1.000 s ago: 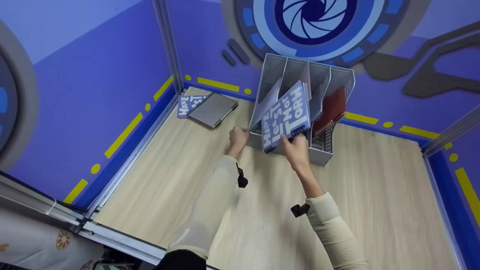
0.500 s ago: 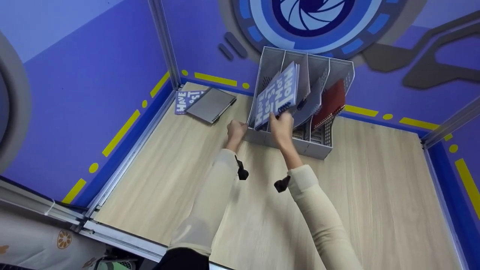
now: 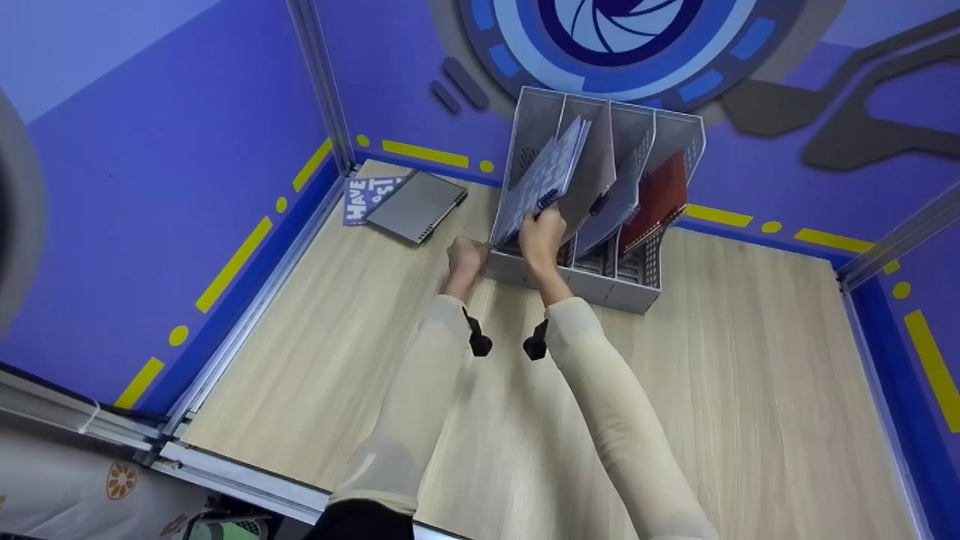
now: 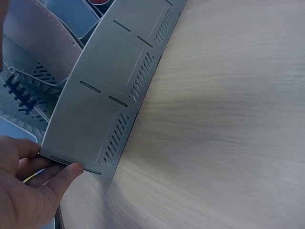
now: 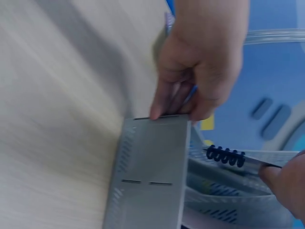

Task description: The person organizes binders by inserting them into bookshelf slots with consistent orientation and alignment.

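Observation:
A grey file organizer (image 3: 604, 289) with upright compartments stands against the back wall. My left hand (image 3: 466, 259) grips its front left corner; in the left wrist view the thumb and fingers clasp the edge of the front panel (image 4: 90, 119). My right hand (image 3: 544, 238) pinches a purple spiral notebook (image 3: 546, 176) with white lettering by its coil end. That notebook leans inside the leftmost compartment, its dark coil (image 5: 224, 156) toward me. A pinkish-grey notebook (image 3: 595, 169), a blue-grey one (image 3: 616, 217) and a red spiral notebook (image 3: 660, 196) stand in the compartments to the right.
On the wooden table (image 3: 742, 390), left of the organizer, a grey spiral notebook (image 3: 416, 206) partly covers another purple lettered notebook (image 3: 358, 201). Purple panels (image 3: 172, 165) with metal frame posts enclose the left, back and right sides.
My right hand has carried the purple notebook leftward and away from me, from above the organizer's front down into the leftmost compartment. The left hand has kept its grip on the corner.

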Available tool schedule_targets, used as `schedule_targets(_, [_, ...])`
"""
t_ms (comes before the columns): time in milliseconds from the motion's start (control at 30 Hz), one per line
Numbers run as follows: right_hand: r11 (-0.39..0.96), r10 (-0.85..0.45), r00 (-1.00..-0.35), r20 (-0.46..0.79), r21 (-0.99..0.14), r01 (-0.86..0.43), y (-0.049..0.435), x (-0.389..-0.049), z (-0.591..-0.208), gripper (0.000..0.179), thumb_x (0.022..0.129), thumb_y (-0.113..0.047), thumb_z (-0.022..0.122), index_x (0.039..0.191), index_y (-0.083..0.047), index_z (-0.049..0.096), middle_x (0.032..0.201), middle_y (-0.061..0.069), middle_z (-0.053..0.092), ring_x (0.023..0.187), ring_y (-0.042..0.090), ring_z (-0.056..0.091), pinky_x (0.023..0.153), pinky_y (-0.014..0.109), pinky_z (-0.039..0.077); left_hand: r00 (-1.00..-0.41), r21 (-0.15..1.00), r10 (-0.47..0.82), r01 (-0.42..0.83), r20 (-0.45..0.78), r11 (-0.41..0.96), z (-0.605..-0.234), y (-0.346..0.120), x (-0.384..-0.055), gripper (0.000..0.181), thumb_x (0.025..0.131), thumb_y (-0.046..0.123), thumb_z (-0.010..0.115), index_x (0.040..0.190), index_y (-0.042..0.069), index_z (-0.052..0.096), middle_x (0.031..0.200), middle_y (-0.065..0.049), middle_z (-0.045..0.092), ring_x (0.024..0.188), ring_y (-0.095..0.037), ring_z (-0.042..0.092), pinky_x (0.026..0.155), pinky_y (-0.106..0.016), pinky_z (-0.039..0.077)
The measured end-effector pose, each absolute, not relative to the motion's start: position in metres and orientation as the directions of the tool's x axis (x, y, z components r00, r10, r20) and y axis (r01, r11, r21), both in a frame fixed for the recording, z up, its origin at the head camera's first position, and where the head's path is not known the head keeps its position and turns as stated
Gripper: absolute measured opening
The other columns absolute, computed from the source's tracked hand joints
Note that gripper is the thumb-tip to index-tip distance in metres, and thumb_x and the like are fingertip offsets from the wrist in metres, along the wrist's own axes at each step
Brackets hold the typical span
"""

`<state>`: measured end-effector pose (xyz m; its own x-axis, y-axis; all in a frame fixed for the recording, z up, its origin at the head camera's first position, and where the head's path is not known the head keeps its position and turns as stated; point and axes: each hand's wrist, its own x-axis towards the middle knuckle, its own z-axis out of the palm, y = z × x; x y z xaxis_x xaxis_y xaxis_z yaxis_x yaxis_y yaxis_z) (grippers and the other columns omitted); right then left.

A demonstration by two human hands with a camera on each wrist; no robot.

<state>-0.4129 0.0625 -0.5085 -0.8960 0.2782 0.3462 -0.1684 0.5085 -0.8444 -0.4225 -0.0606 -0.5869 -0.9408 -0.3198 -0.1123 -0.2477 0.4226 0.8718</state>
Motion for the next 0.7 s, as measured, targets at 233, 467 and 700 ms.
schedule_targets(233, [0.492, 0.315, -0.895, 0.316, -0.861, -0.13, 0.054, -0.427, -0.523, 0.022, 0.094, 0.002, 0.057, 0.114, 0.009, 0.061, 0.108, 0.03, 0.068, 0.11, 0.047, 0.063, 0.095, 0.051, 0.046, -0.949, 0.879, -0.3, -0.224, -0.099, 0.42, -0.586, -0.064, -0.421, 0.036, 0.09, 0.017, 0.067, 0.055, 0.014, 0.059, 0.044, 0.009, 0.046, 0.05, -0.012, 0.05, 0.059, -0.025, 0.04])
schedule_targets(467, [0.445, 0.346, -0.912, 0.22, -0.894, -0.047, 0.042, -0.437, -0.533, 0.031, 0.095, 0.001, 0.056, 0.125, 0.008, 0.058, 0.118, 0.031, 0.066, 0.118, 0.045, 0.061, 0.099, 0.05, 0.045, -0.948, 0.872, -0.306, -0.217, -0.081, 0.439, -0.583, -0.063, -0.423, 0.044, 0.088, 0.014, 0.066, 0.048, 0.02, 0.048, 0.046, 0.009, 0.044, 0.059, -0.015, 0.051, 0.06, -0.026, 0.039])
schedule_targets(700, [0.434, 0.351, -0.93, 0.11, -0.899, 0.058, 0.029, -0.439, -0.555, 0.035, 0.095, 0.002, 0.053, 0.129, 0.01, 0.053, 0.119, 0.033, 0.065, 0.117, 0.045, 0.061, 0.099, 0.05, 0.045, -0.942, 0.845, -0.32, -0.249, -0.098, 0.473, -0.586, -0.063, -0.427, 0.049, 0.087, 0.01, 0.065, 0.046, 0.019, 0.041, 0.044, 0.008, 0.039, 0.054, -0.016, 0.047, 0.054, -0.026, 0.034])
